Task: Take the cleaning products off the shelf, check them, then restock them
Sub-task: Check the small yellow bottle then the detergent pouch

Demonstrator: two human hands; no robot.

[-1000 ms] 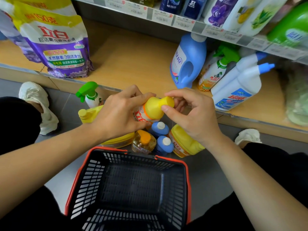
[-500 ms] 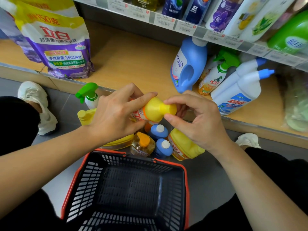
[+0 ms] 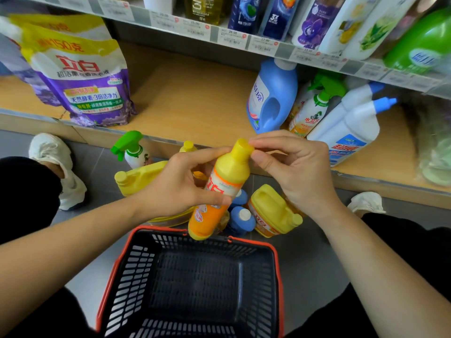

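With left hand [image 3: 180, 189] curled round yellow bottle [image 3: 219, 191], above far rim of basket [image 3: 195, 289], and right hand [image 3: 297, 172] thumb and forefinger pinching cap [image 3: 242, 146], twist gently to verify seal; hold upright, avoid squeezing body.

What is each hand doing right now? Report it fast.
Left hand: grips the bottle round its middle.
Right hand: pinches the cap.

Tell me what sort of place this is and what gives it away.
Most likely a shop's cleaning-products aisle: price tags run along the upper shelf edge, detergent bottles and a laundry pouch stock the shelves, and a shopping basket sits on the floor.
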